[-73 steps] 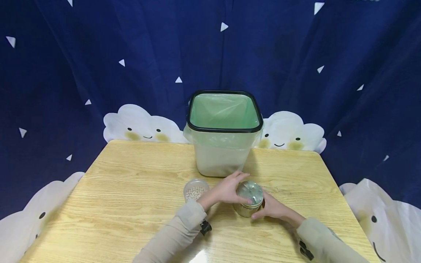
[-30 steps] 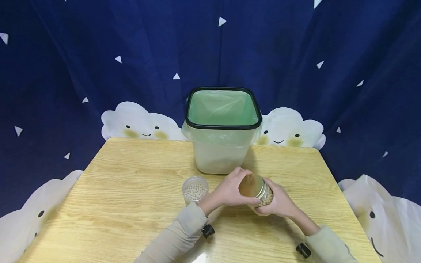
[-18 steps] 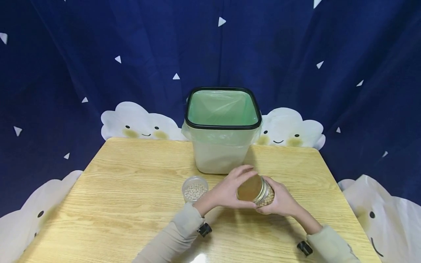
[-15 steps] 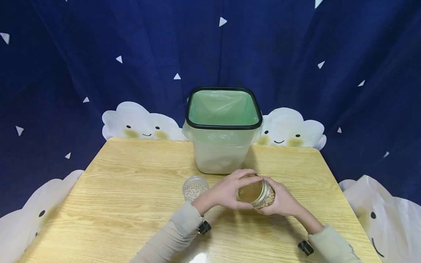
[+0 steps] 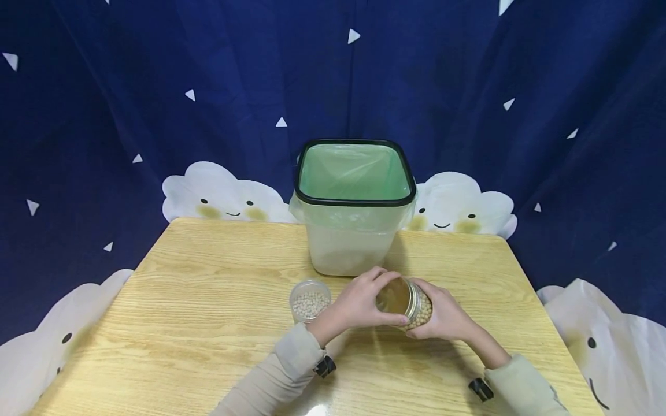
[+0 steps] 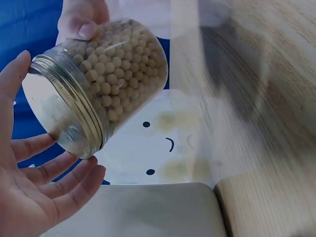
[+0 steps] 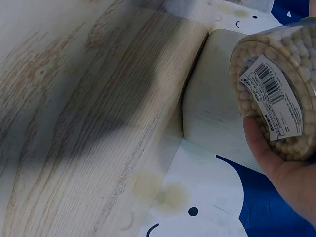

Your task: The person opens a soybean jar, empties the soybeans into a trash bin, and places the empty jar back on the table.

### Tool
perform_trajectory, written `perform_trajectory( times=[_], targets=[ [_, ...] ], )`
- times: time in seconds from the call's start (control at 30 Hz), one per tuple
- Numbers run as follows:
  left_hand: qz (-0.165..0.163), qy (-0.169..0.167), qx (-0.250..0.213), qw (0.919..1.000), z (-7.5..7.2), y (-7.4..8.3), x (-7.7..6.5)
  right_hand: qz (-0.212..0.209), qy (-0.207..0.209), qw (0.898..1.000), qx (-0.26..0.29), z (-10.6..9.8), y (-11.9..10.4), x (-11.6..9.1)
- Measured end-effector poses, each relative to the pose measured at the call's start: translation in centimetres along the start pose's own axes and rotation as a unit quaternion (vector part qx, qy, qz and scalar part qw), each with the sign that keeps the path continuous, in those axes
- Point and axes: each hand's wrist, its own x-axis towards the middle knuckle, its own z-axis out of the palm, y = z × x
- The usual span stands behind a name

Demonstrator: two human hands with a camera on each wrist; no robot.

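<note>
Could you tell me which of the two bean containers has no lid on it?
The small clear cup standing on the table left of the hands is uncovered, its beans showing from above. The glass jar has a metal lid.

Wooden table [image 5: 208, 323], light grain, glossy near the front edge. White square bin [image 5: 355, 254] with a black rim and a green bag liner stands at the table's back middle. Small clear container [image 5: 309, 301] of pale round beans sits open on the table, left of centre, near the bin. Behind: dark blue curtain [image 5: 156, 86] with white triangles and smiling clouds.
</note>
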Motion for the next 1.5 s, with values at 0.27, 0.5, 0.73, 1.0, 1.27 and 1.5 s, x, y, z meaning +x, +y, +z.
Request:
perform_trajectory(
  times=[0.27, 0.5, 0.73, 1.0, 1.27, 1.5],
  targets=[
    [0.091, -0.014, -0.007, 0.9957, -0.6, -0.7, 0.1, -0.014, -0.008, 1.000, 0.024, -0.3, 0.3, 0.1],
    [0.129, -0.034, -0.027, 0.9907, -0.8, -1.1, 0.2, -0.021, -0.014, 1.000, 0.017, -0.4, 0.3, 0.2],
    [0.042, -0.008, 0.015, 0.9990, -0.4, -0.5, 0.0, -0.009, -0.010, 1.000, -0.010, -0.2, 0.1, 0.4],
    [0.085, -0.027, 0.025, 0.9957, -0.8, -0.7, -0.2, -0.025, 0.001, 1.000, -0.006, -0.2, 0.3, 0.3],
    [0.131, -0.055, 0.009, 0.9898, -0.8, -1.0, -0.2, -0.024, -0.003, 1.000, 0.002, -0.2, 0.0, 0.0],
    [0.092, -0.002, 0.013, 0.9957, -0.2, -0.7, -0.4, -0.026, 0.001, 1.000, -0.003, -0.1, -0.2, -0.1]
  ],
)
